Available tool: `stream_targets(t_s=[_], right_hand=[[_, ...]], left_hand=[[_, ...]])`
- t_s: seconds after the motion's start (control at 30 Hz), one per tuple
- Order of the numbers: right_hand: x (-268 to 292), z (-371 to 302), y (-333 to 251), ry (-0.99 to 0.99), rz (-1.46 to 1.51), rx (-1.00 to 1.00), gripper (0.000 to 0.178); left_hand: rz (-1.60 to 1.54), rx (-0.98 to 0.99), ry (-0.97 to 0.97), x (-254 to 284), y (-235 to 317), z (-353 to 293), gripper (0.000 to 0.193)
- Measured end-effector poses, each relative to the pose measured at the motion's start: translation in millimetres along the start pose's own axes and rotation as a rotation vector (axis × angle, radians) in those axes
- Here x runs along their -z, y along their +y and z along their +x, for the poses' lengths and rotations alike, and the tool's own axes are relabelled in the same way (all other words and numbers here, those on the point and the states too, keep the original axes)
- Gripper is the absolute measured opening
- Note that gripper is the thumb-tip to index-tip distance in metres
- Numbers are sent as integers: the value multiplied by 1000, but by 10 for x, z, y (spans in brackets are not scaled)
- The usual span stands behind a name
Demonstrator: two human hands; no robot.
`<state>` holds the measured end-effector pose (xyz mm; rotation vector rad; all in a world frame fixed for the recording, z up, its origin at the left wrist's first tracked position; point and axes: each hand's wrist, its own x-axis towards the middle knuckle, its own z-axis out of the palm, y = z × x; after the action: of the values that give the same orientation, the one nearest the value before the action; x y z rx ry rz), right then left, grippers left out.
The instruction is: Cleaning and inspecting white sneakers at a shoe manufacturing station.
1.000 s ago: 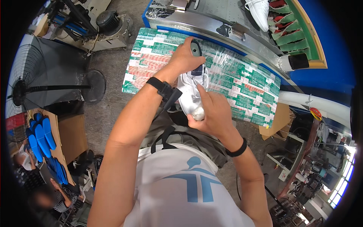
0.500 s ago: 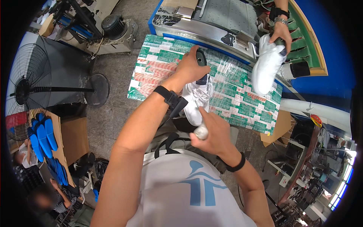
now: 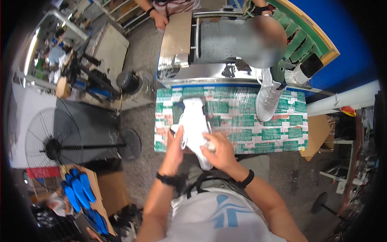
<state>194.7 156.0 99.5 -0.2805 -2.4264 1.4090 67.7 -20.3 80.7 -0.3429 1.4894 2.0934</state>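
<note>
A white sneaker (image 3: 195,125) lies tilted over the near left part of the taped board, its toe toward me and its dark-lined collar away. My left hand (image 3: 174,151) is closed around its left side, thumb on the upper. My right hand (image 3: 222,151) is closed at the sneaker's right side, near the toe. In it sits a thin-tipped tool with a rounded pale handle (image 3: 211,146), mostly covered by my fingers. A second white sneaker (image 3: 268,101) with a dark green insert in its collar stands farther right, toe toward me.
The board (image 3: 242,139) is covered in green and white printed tape. Behind it runs a metal-edged conveyor (image 3: 217,42), where a co-worker leans in; a co-worker's hand (image 3: 160,21) rests at its far left. A fan (image 3: 52,149) and blue insoles (image 3: 76,187) are at left.
My left hand has left the collar and now grips the sneaker's side; the sneaker has turned. The co-worker's sneaker has come down toward the board. My view has shifted.
</note>
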Motion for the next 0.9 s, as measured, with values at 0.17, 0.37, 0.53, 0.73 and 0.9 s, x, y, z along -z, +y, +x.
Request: stream_targets(t_s=[0.17, 0.37, 0.53, 0.73, 0.9], right_hand=[[89, 60, 150, -129, 165, -25, 44], [755, -25, 1140, 15, -384, 231, 51], [744, -133, 1296, 3, -487, 184, 49], [780, -123, 1331, -22, -450, 164, 50], [854, -142, 1409, 12, -427, 150, 49]], left_hand=[[-95, 202, 81, 108, -161, 249, 60], [430, -304, 46, -251, 910, 442, 71], [1151, -850, -80, -985, 2207, 1591, 86], [1627, -1125, -209, -1452, 2413, 3632, 103], [1657, -1037, 53, -1735, 1980, 3623, 102]])
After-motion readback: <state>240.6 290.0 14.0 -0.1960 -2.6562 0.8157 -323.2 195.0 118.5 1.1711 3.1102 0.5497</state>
